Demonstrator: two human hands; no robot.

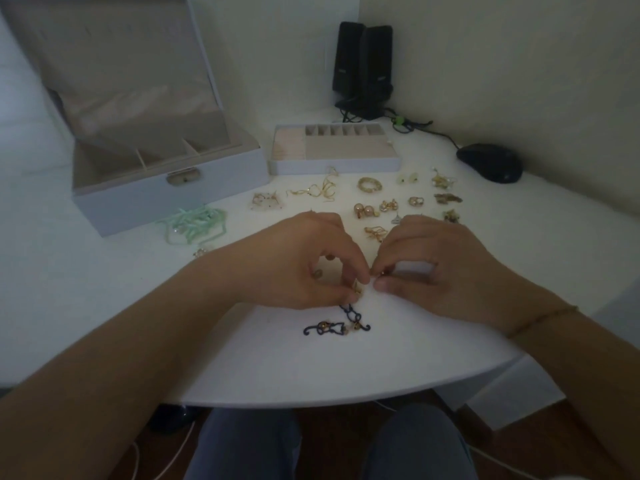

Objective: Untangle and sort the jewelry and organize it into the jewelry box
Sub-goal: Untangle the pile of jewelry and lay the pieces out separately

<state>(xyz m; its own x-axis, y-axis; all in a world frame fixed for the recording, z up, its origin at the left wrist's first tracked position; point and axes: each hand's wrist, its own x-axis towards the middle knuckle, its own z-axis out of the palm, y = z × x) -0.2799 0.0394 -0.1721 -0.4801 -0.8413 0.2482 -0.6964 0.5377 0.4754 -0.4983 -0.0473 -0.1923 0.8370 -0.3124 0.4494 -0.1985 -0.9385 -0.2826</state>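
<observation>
A dark blue chain with gold beads (337, 325) trails onto the white table below my hands. My left hand (304, 261) pinches its upper end between thumb and fingers. My right hand (433, 268) pinches a small gold piece right beside it, fingertips of both hands almost touching. The open grey jewelry box (166, 199) stands at the back left with its lid up. Its removable tray (332, 164) lies to the right of it. Several gold earrings (367, 211) and a gold ring (370, 185) are spread beyond my hands.
A pale green bead necklace (194, 225) lies in front of the box. Two black speakers (363, 67) stand in the corner, and a black mouse (490, 162) with its cable sits at the right. The table's rounded front edge (346, 400) is close to my knees.
</observation>
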